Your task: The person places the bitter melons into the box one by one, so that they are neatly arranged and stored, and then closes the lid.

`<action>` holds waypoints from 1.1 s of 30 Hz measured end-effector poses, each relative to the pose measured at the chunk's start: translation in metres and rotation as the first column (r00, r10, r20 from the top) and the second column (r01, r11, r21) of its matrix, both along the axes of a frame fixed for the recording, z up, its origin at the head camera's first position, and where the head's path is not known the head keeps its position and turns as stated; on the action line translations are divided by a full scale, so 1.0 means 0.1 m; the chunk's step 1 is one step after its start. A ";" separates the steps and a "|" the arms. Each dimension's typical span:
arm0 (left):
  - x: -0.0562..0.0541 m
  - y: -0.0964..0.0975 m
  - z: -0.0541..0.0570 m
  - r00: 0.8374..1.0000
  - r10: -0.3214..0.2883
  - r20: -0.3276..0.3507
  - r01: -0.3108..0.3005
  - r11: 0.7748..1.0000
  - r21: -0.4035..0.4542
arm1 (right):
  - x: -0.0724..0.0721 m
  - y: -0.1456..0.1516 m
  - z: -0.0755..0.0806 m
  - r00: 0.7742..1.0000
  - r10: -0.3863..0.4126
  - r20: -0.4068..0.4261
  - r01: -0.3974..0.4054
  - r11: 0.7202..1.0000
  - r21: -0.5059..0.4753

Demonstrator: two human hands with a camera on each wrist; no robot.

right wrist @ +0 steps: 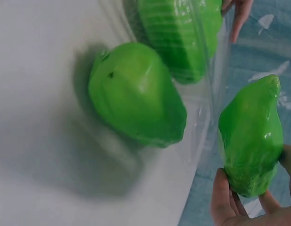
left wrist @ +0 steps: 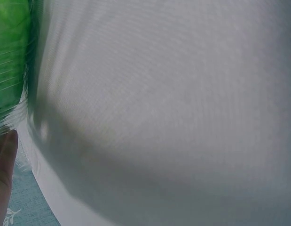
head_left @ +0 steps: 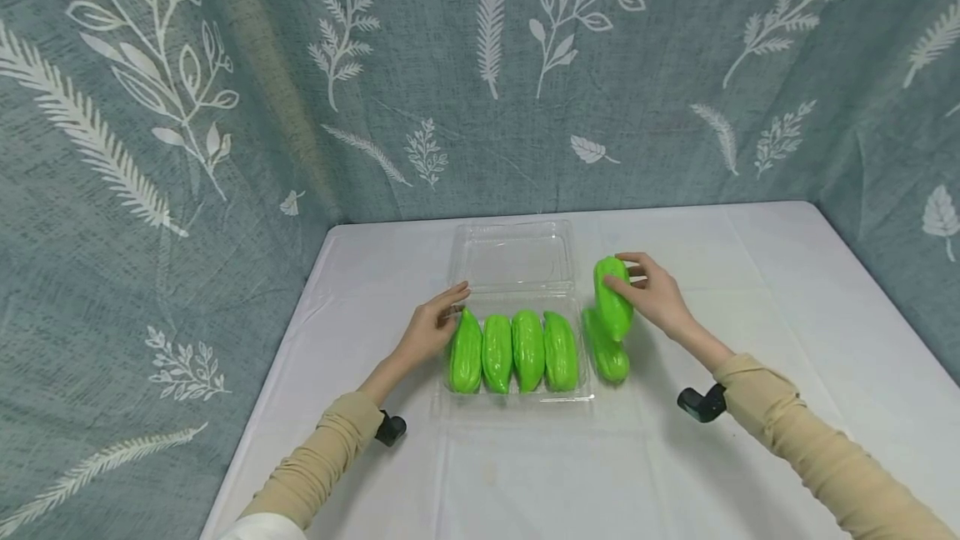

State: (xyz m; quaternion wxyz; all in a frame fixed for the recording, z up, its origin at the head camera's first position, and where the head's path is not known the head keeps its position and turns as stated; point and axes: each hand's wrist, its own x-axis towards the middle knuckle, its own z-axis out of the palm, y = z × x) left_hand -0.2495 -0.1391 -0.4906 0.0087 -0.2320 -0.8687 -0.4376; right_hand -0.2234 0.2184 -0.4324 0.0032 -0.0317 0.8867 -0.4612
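My right hand holds an elongated green fruit, smooth and tapered like a green mango or papaya, above the table. In the right wrist view, fingers and thumb grip this held fruit near its blunt end. Under it, a second green fruit lies on the cloth beside a clear plastic clamshell box. Several matching green fruits lie side by side in the box. At the box's left edge is my left hand, fingers extended; a fingertip seems to touch the plastic in the left wrist view.
The box's clear lid lies folded back behind it. A white cloth covers the table, and a blue-green leaf-patterned curtain hangs behind and at both sides. Each wrist carries a small black camera.
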 end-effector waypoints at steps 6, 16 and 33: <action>-0.01 0.00 0.00 1.000 0.000 -0.001 0.000 1.000 -0.005 | -0.01 -0.12 0.02 1.000 0.019 0.007 -0.019 1.000 -0.018; -0.01 -0.01 0.00 1.000 -0.001 0.003 0.001 1.000 -0.002 | -0.05 -0.30 0.01 1.000 0.026 0.014 -0.025 0.997 -0.071; 0.00 0.02 0.01 1.000 0.003 0.002 -0.003 1.000 -0.019 | -0.03 -0.59 0.01 0.997 0.054 0.057 -0.048 0.994 -0.102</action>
